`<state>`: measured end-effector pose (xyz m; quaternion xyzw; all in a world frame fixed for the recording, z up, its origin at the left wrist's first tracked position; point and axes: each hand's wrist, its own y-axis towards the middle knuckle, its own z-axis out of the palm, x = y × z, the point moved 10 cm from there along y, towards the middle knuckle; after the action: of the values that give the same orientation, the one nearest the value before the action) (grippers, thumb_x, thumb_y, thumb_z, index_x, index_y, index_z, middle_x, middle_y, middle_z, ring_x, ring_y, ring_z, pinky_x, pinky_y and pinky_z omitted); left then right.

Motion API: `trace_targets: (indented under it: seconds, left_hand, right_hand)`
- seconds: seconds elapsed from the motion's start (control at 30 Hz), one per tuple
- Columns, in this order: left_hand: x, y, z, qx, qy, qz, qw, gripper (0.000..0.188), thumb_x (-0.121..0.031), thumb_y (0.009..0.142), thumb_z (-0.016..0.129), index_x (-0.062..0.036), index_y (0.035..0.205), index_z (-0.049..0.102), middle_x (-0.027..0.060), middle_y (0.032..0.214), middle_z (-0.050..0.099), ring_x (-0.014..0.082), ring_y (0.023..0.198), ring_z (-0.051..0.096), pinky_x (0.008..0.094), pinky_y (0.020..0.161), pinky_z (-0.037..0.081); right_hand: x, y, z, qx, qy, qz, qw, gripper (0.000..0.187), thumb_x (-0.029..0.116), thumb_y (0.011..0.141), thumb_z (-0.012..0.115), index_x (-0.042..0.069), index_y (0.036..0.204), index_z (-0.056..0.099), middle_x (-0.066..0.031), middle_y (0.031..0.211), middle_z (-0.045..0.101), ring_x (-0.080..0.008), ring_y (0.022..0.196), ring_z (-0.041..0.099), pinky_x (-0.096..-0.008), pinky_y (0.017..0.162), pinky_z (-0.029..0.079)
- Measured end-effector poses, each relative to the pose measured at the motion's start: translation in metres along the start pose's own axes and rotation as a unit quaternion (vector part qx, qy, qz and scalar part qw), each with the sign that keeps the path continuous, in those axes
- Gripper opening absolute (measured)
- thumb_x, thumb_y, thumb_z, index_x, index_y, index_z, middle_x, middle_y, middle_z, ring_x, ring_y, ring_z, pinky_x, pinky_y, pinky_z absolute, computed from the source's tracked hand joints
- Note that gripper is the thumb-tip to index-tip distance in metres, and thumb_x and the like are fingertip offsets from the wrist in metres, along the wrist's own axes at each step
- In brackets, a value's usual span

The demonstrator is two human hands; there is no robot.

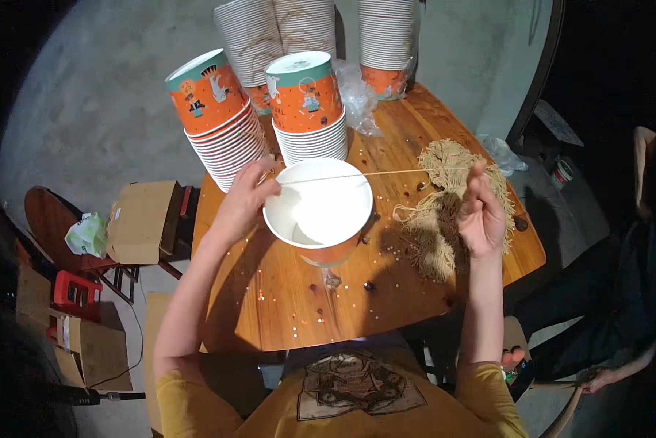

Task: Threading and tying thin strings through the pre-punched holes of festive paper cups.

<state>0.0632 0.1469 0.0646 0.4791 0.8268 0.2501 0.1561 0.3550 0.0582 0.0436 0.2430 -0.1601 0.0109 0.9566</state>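
A white-lined paper bucket (291, 212) with an orange outer wall sits mouth up on the wooden table before me. A thin beige string (393, 172) is stretched taut across its mouth. My left hand (242, 206) pinches the string at the left side of the rim; whether it also grips the rim I cannot tell. To the right, clear of the bucket, my right hand (483, 219) is raised with its fingers closed on the string's other end. A pile of loose beige strings (434, 244) lies beneath and beside the right hand.
Upside-down bucket stacks stand behind, one at left (215, 98) and one at centre (309, 102). Taller wrapped stacks (388, 36) are at the back. Small bits dot the table (284, 277). A cardboard box (142, 223) and red stool (76, 290) are left; another person's hand (601, 379) is right.
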Motion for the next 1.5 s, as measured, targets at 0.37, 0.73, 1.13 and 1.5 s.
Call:
trace_targets:
  seconds: [0.37,0.73,1.13,1.5]
  left_hand:
    - [-0.037,0.008,-0.019,-0.049,-0.187,-0.152,0.969,0.018,-0.003,0.083,0.057,-0.0027,0.101,0.057,0.0162,0.102,0.058,0.0317,0.099,0.058,0.0373,0.083,0.047]
    - [-0.060,-0.004,0.029,0.125,-0.392,-0.306,0.859,0.028,-0.001,0.083,0.053,0.0010,0.111,0.056,0.0066,0.086,0.063,0.0107,0.073,0.059,0.0275,0.069,0.049]
    - [-0.029,-0.019,0.008,0.122,-0.542,-0.394,0.732,0.026,0.003,0.080,0.056,-0.0021,0.105,0.054,0.0018,0.096,0.061,0.0106,0.085,0.061,0.0266,0.077,0.049]
    - [-0.027,-0.017,0.011,0.116,-0.555,-0.405,0.718,0.034,0.006,0.075,0.056,-0.0028,0.108,0.054,-0.0020,0.092,0.056,0.0054,0.080,0.056,0.0217,0.074,0.047]
  right_hand:
    - [0.017,-0.015,0.012,-0.150,-0.738,-0.181,0.633,0.027,0.021,0.095,0.049,0.003,0.085,0.066,-0.0023,0.099,0.061,-0.0093,0.091,0.053,-0.0266,0.077,0.042]
    - [-0.072,0.013,0.017,-0.075,-0.565,-0.002,0.822,0.025,0.018,0.094,0.047,-0.001,0.082,0.059,-0.0071,0.090,0.062,-0.0039,0.048,0.041,-0.0189,0.043,0.032]
    - [-0.124,0.024,0.060,0.088,-0.762,-0.119,0.630,0.016,0.005,0.087,0.056,0.001,0.101,0.065,-0.0129,0.108,0.064,-0.0235,0.094,0.064,-0.0331,0.081,0.050]
    - [-0.131,0.025,0.063,0.091,-0.787,-0.133,0.596,0.020,0.007,0.086,0.059,0.003,0.104,0.066,-0.0127,0.109,0.062,-0.0261,0.099,0.061,-0.0349,0.084,0.049]
